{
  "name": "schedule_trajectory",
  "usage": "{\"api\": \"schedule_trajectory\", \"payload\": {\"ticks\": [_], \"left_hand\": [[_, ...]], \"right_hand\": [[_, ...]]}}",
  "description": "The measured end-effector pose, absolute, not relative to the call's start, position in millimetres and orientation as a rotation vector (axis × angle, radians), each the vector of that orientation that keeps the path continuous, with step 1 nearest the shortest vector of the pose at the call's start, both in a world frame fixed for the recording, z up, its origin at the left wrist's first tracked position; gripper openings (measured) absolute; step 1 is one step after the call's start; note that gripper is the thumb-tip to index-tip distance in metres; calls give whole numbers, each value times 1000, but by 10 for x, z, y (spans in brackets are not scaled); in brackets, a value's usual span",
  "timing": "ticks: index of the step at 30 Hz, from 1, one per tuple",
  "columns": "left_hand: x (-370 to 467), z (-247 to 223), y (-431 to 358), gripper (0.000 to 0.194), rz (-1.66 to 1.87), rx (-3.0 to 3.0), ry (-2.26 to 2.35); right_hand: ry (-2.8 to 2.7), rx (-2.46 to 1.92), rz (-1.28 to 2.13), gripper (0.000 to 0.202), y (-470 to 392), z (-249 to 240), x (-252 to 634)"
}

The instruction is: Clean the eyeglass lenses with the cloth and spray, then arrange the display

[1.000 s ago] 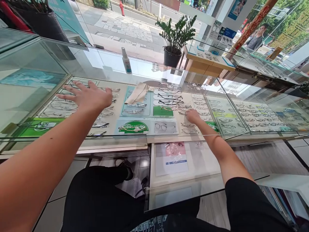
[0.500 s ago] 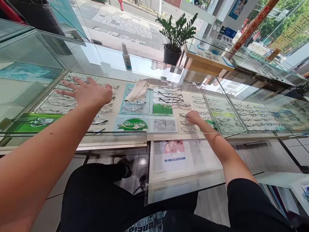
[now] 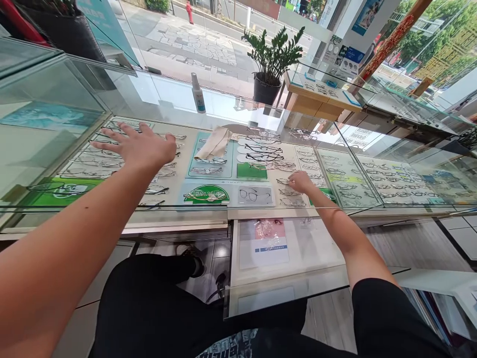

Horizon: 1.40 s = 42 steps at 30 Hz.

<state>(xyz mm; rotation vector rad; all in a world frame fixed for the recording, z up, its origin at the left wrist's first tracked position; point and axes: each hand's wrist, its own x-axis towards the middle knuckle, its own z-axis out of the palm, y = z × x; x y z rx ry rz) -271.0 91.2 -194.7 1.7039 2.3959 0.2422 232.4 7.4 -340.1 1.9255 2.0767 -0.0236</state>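
Note:
My left hand (image 3: 143,146) is spread wide, fingers apart, over the left part of the glass-topped display case (image 3: 167,107). It holds nothing; rows of eyeglasses (image 3: 95,161) lie below it. Inside the case, under the glass, my right hand (image 3: 300,182) has its fingers closed at the end of a pair of eyeglasses (image 3: 283,181) in a short column of frames. The fingertips are small in view, but they meet the frame's edge. Left of this hand lie dark-rimmed eyeglasses (image 3: 263,149) and a green card (image 3: 251,170). A beige cloth (image 3: 216,142) sits on the blue display sheet.
A white spray bottle (image 3: 198,94) stands on the glass behind the cloth. Farther back is a potted plant (image 3: 267,87) by the window. A pulled-out drawer (image 3: 305,258) with a glass front edge sits before my body. More eyeglasses (image 3: 391,181) fill the case to the right.
The view has shifted slightly, so the scene sits a little lower and further right. Both hands stay in nearly the same places, with no clear change of grip.

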Motion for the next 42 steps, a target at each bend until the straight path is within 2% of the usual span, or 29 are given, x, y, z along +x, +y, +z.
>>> {"api": "schedule_trajectory", "payload": {"ticks": [4,15,30,34,38,42], "left_hand": [[-2733,-1991,935,100,260,1702,2405],[-2781,-2047,948,101,293,1725,2404],[-2722,-1970,907,102,257,1702,2395],[-2733,-1986,922,101,254,1707,2399],[-2748,-2004,930,100,252,1719,2394],[-2764,-2022,945,102,252,1714,2404]], "right_hand": [[2101,1991,-15,47,205,-3392,2325],[2029,2028,-3,38,616,-3606,2245],[2038,1976,-66,41,432,-3539,2370],[2055,1996,-105,26,405,-3525,2377],[2046,2090,-65,50,429,-3508,2397],[2042,2163,14,52,541,-3535,2402]]}}
